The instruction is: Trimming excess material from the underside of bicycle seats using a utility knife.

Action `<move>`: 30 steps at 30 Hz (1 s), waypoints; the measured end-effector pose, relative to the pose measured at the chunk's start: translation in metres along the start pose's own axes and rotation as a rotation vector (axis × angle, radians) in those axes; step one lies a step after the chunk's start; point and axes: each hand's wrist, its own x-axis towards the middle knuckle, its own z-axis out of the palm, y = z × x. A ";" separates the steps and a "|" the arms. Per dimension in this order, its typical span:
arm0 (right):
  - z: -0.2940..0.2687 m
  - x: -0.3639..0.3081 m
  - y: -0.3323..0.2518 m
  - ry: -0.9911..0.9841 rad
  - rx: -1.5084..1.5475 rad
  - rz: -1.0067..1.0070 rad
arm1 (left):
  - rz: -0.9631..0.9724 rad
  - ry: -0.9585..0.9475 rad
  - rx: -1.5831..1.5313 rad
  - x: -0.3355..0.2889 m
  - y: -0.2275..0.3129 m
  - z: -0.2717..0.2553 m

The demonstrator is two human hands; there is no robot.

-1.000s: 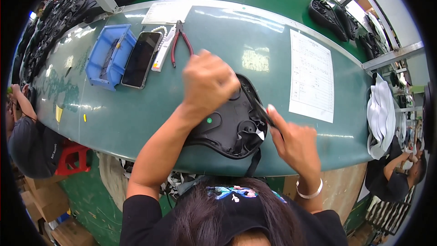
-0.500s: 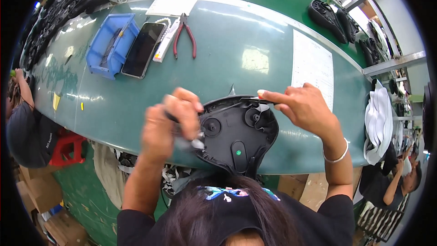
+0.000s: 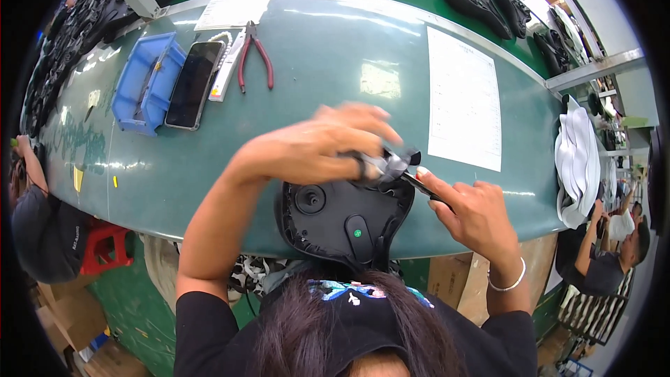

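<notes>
A black bicycle saddle lies underside up at the table's near edge. Two round bosses were visible inside it earlier; my left hand now hides the far right one. My left hand, blurred by motion, reaches across the saddle's far rim. Its curled fingers hold a crumpled strip of shiny black-grey cover material. My right hand is closed around a slim black-handled tool, index finger stretched along it. The tool's tip meets the strip at the saddle's far right rim, and its exact kind is hidden.
Left on the green table are a blue bin, a phone and red-handled pliers. A printed sheet lies right. White curved pieces hang over the right edge. More black saddles stand beyond. A co-worker sits left.
My left hand has swung right and away from the saddle's left side to its far right rim, with the strip. My right hand has moved nearer me, its tool now slanting.
</notes>
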 end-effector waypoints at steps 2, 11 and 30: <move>0.011 -0.006 0.006 0.088 0.021 -0.056 | 0.107 -0.063 -0.484 0.015 0.008 0.004; 0.041 -0.065 -0.045 0.057 0.765 0.526 | 0.256 1.402 -0.935 0.019 0.057 -0.035; 0.057 -0.035 -0.020 0.837 1.304 0.713 | -0.796 1.145 -0.819 -0.030 -0.050 0.000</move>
